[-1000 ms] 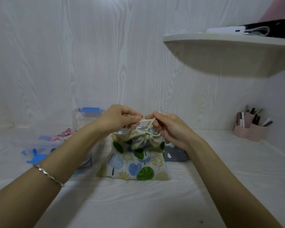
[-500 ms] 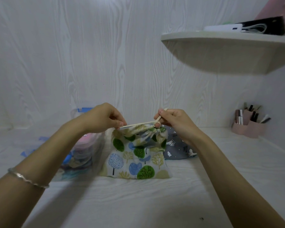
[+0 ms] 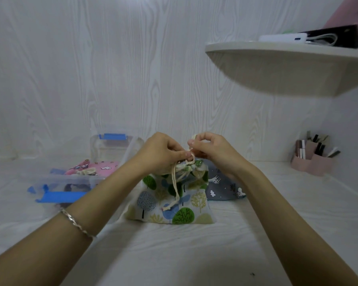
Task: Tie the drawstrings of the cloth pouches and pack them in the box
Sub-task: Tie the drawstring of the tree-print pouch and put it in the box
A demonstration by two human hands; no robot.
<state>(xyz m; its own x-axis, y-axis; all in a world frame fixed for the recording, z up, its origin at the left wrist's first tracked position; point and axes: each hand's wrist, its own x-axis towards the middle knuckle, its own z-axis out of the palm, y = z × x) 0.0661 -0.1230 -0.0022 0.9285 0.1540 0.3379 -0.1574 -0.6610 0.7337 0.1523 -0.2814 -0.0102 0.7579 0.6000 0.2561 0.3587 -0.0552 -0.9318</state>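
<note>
A tree-print cloth pouch [image 3: 174, 205] stands on the white table, its mouth gathered. My left hand [image 3: 160, 153] pinches the cream drawstring [image 3: 175, 182] at the pouch's top, and one cord end hangs down the front. My right hand [image 3: 211, 150] pinches a loop of the same drawstring just above the mouth. A grey pouch [image 3: 223, 187] lies behind it on the right. To the left stands a clear plastic box [image 3: 74, 180] with blue clips, and a pink pouch [image 3: 95, 168] lies inside it.
The box's clear lid [image 3: 114, 145] with a blue clip leans at the back wall. A pink organiser [image 3: 312, 159] with pens sits at the right wall. A white shelf [image 3: 287, 65] overhangs the right side, carrying a power bank and a dark case.
My hands were pulling the drawstring apart sideways; now they have come together above the pouch's mouth, with a loop formed and a cord end hanging down the front.
</note>
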